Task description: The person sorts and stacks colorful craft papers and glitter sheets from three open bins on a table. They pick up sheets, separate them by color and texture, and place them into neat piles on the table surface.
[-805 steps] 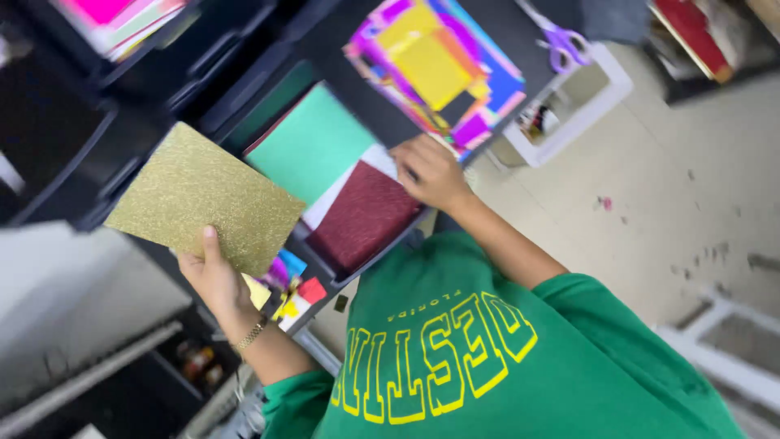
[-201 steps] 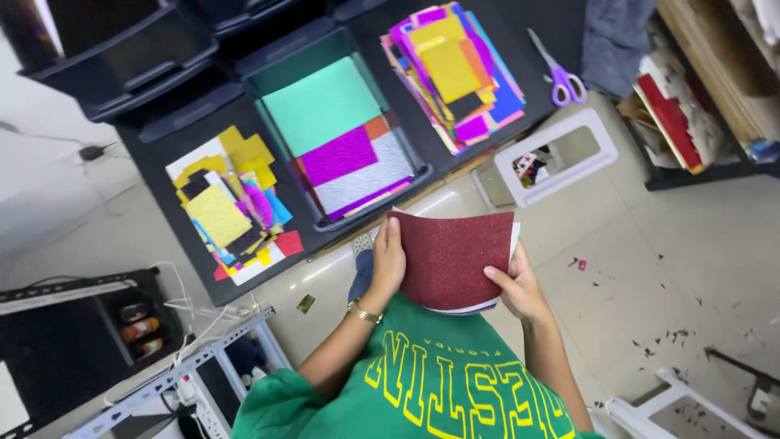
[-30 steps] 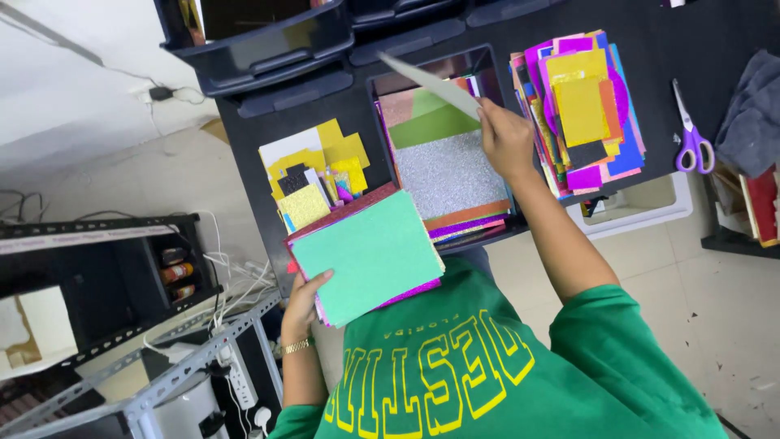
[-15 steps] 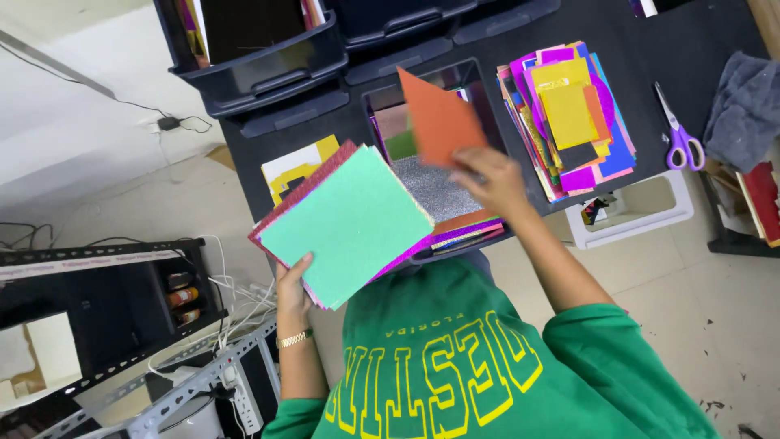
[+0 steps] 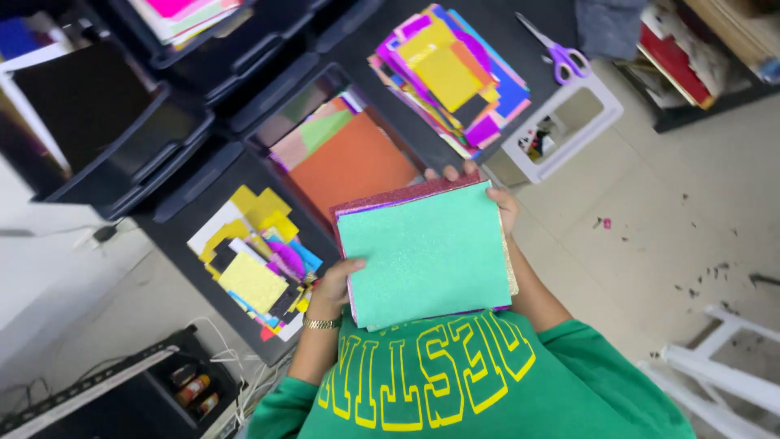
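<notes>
- the left hand [image 5: 337, 280] grips the left edge of a stack of glitter sheets [image 5: 426, 252], thumb laid over the mint-green top sheet.
- the right hand [image 5: 491, 195] clasps the stack's far right corner; only fingertips show past the edge.
- the stack sits level between both hands, just above the green sweatshirt [image 5: 471, 382] — maroon and purple edges peek out beneath it.
- just beyond the hands lies an orange sheet [image 5: 349, 167] in a black tray [image 5: 276, 106].
- left of the left hand, a heap of yellow and mixed paper scraps [image 5: 256, 264].
- beyond the right hand, a bright multicoloured pile [image 5: 451, 73] — purple-handled scissors [image 5: 556, 53] and a white bin [image 5: 569, 122] further right.
</notes>
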